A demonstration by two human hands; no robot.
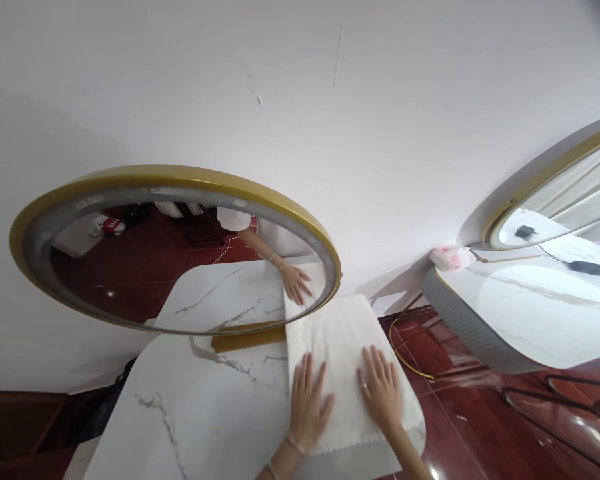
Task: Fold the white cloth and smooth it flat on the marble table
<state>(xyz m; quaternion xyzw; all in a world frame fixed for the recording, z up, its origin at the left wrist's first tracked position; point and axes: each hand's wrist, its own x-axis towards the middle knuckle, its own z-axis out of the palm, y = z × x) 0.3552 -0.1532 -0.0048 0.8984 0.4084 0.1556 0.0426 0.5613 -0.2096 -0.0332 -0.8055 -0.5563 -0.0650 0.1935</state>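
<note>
A white cloth (336, 327) lies spread over the right end of the marble-patterned table (220, 407), its scalloped edge near the front. My left hand (309, 407) rests flat on the left part of the cloth, fingers stretched and slightly blurred; bracelets circle its wrist. Flat on the right part of the cloth is my right hand (381, 387), with fingers spread and a ring on one of them. Neither hand grips anything. The cloth's far end reaches the wall beside the round mirror.
A gold-framed round mirror (205, 179) on a gold base (250, 338) stands at the back, reflecting an arm and the cloth. To the right, a second table (505, 293) carries a tissue pack (451, 257), a dark cabled device (587, 268) and another mirror (555, 170). Dark chair legs (545, 417) stand below.
</note>
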